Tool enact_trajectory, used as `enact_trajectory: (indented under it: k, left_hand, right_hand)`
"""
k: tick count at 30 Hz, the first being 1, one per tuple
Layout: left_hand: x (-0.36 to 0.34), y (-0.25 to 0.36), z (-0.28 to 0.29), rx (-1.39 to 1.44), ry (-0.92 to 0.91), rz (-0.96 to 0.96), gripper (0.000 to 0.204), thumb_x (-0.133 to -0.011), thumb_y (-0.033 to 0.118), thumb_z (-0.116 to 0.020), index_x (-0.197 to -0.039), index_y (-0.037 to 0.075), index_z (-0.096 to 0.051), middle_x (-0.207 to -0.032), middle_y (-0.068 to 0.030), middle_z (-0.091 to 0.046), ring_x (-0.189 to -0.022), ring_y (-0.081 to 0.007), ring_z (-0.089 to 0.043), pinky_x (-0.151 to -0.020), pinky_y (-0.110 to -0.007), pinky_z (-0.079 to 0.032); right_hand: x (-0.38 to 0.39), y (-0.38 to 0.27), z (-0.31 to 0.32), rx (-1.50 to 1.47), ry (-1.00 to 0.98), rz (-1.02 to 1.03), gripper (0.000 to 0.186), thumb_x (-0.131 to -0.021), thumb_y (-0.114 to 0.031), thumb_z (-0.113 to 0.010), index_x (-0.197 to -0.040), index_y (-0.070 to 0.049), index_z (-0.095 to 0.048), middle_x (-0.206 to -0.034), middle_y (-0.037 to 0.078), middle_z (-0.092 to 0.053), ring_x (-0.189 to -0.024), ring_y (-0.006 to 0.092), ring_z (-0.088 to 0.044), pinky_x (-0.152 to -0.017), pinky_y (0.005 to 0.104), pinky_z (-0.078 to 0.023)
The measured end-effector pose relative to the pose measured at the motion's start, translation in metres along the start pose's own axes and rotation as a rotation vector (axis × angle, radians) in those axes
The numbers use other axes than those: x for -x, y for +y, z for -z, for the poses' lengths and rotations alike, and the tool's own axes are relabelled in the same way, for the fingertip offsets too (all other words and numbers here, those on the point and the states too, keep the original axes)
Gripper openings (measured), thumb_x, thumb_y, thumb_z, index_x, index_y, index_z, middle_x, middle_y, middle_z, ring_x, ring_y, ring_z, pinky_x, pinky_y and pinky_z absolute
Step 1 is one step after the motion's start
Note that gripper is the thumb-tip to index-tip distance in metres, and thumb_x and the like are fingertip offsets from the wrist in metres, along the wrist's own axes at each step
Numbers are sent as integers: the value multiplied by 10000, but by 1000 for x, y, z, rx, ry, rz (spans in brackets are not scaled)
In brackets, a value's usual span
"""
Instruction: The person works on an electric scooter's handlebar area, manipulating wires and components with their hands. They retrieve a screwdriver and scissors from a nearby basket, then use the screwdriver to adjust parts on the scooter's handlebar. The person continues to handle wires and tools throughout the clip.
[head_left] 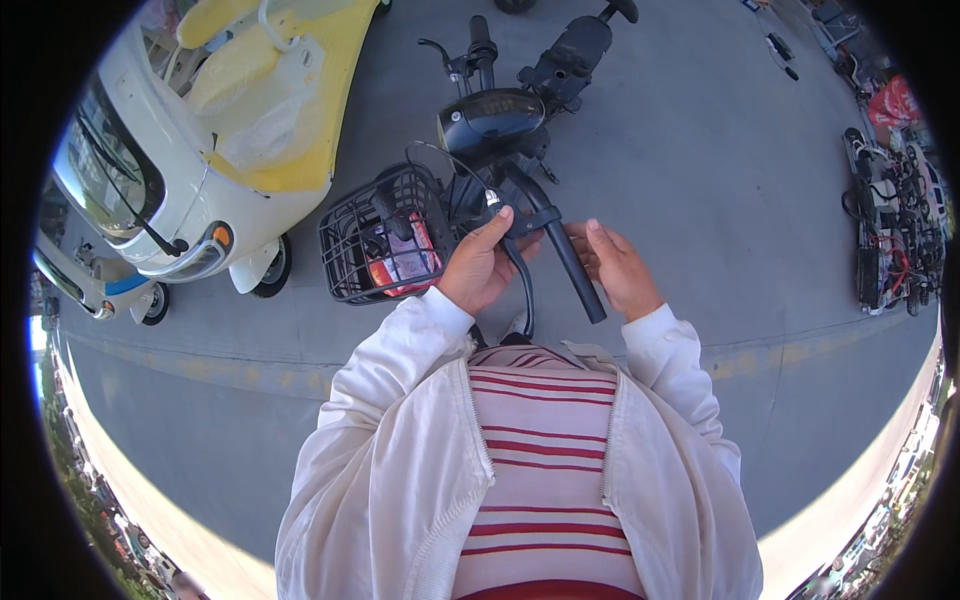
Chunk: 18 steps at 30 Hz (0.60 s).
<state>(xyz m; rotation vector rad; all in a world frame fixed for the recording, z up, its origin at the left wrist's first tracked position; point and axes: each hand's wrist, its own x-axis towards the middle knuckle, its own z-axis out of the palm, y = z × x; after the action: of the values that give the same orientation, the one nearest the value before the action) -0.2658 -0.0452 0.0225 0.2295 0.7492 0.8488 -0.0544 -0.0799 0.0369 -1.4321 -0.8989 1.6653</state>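
In front of me stands a small black electric scooter, its handlebar (578, 273) running toward me with a straight black grip end. A black brake lever (525, 290) hangs beside it, with a silver cable adjuster (491, 198) at its clamp. My left hand (482, 262) holds the lever near its pivot, thumb on top and fingers reaching underneath toward the bar. On the bar's other side is my right hand (622, 272), fingers curled in toward the clamp and thumb pointing up. Anything between those right fingers is hidden.
A black wire basket (335, 262) holding red and pink packages hangs left of the handlebar. The scooter's black seat (575, 55) is farther off. A white and yellow vehicle (215, 200) stands at left. Parts and frames (885, 235) are piled at far right on the grey floor (720, 200).
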Motion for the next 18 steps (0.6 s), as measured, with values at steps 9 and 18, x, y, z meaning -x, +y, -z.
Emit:
enact_trajectory:
  k: [9,18]
  left_hand:
    - [4,4,-8,-101,91,-68,339,-992,301,-555,-1147,2,-595,-1067,-126,-664,-983,-223,-662,-933,-337,-534]
    - [-1,0,-1,-85,47,-72,343,-1013,284,-511,-1179,-8,-582,-1111,-137,-660,-1005,-237,-662,-958,-346,-524]
  right_hand:
    - [-52,-18,-3,-269,-422,-205,438,-1008,-443,-480,-1059,-18,-577,-828,88,-617,-691,170,-615,-602,292,-535]
    - [-47,-21,-16,-35,-346,-126,378,-1012,-386,-475,-1085,-18,-517,-781,35,-505,-597,129,-497,-535,276,-477]
